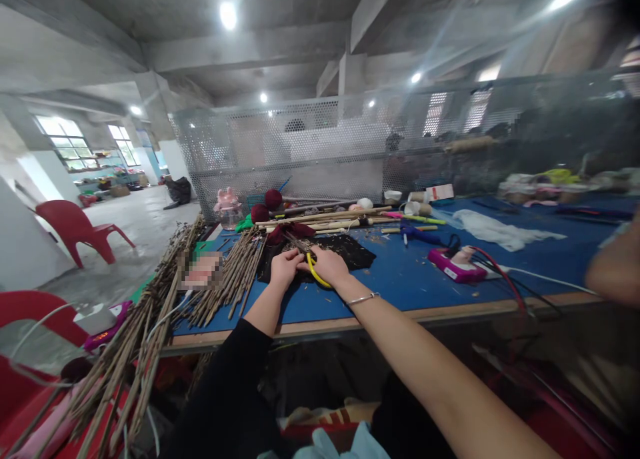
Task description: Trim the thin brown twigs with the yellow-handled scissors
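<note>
My right hand (327, 265) is closed around a pair of scissors with yellow handles (319, 275), its blades pointing away from me. Close beside it, my left hand (286, 267) has its fingers pressed together near the blades; whatever they pinch is too small to make out. Both hands are over a black cloth (357, 252) strewn with small plant scraps. A dark red cloth (300, 230) lies just beyond the fingers. To the left of my left hand, cut brown sticks (235, 272) lie in a loose pile on the blue tabletop (400, 289).
A long bundle of twigs (150, 319) leans over the table's left edge. At the right stand a purple power strip (457, 265) with cables and a white plastic sheet (500, 229). Wooden rods (325, 217) lie behind the hands, before a perforated metal screen (280, 139). Another person's arm (615, 265) shows far right.
</note>
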`<state>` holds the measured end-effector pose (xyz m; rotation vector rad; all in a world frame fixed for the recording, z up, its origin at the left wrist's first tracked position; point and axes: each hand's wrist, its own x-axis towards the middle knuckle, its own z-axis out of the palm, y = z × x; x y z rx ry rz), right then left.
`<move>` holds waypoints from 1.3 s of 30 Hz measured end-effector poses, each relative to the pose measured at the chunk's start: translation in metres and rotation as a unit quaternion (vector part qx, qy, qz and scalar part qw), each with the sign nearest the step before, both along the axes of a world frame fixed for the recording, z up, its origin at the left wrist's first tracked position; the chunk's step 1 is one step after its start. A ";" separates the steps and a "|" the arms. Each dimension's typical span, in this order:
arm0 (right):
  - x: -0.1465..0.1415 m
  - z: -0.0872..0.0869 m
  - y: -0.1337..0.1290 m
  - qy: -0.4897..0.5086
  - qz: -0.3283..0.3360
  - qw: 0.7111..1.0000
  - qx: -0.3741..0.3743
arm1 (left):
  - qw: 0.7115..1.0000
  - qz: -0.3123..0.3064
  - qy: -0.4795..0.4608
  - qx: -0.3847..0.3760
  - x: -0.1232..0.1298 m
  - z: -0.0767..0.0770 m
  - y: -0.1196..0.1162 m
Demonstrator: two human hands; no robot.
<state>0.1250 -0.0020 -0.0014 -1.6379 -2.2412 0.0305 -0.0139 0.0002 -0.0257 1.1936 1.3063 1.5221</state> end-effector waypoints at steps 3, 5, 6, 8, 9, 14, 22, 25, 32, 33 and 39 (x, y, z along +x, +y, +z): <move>0.000 0.000 0.001 0.006 -0.002 1.000 0.003 | 1.000 -0.005 -0.001 0.000 0.001 0.002 -0.002; 0.001 -0.001 0.002 0.011 -0.004 1.000 0.005 | 1.000 -0.013 -0.006 0.002 0.001 0.003 -0.002; 0.000 -0.002 0.002 0.015 -0.005 1.000 0.009 | 1.000 -0.017 -0.010 0.003 0.002 0.003 -0.003; 0.000 -0.004 0.003 0.023 -0.001 0.999 0.026 | 1.000 -0.022 -0.018 0.003 0.002 0.004 -0.003; 0.000 -0.005 0.003 0.026 0.003 0.999 0.036 | 0.999 -0.025 -0.021 0.004 0.002 0.004 -0.003; -0.001 -0.007 0.004 0.032 0.025 0.997 0.058 | 0.998 -0.054 -0.033 0.018 0.002 0.006 -0.004; -0.002 -0.009 0.006 0.052 0.039 0.996 0.057 | 0.994 -0.098 -0.052 0.008 0.004 0.008 -0.007; -0.002 -0.009 0.006 0.055 0.040 0.996 0.051 | 0.993 -0.107 -0.058 0.010 0.003 0.007 -0.006; -0.001 -0.009 0.008 0.049 0.052 0.995 0.064 | 0.991 -0.113 -0.066 0.017 0.002 0.004 -0.003; -0.001 -0.009 0.008 0.050 0.053 0.995 0.065 | 0.991 -0.115 -0.066 0.016 0.002 0.003 -0.003; 0.000 -0.006 0.005 0.047 0.065 0.996 0.035 | 0.991 -0.119 -0.066 0.009 0.001 0.002 -0.002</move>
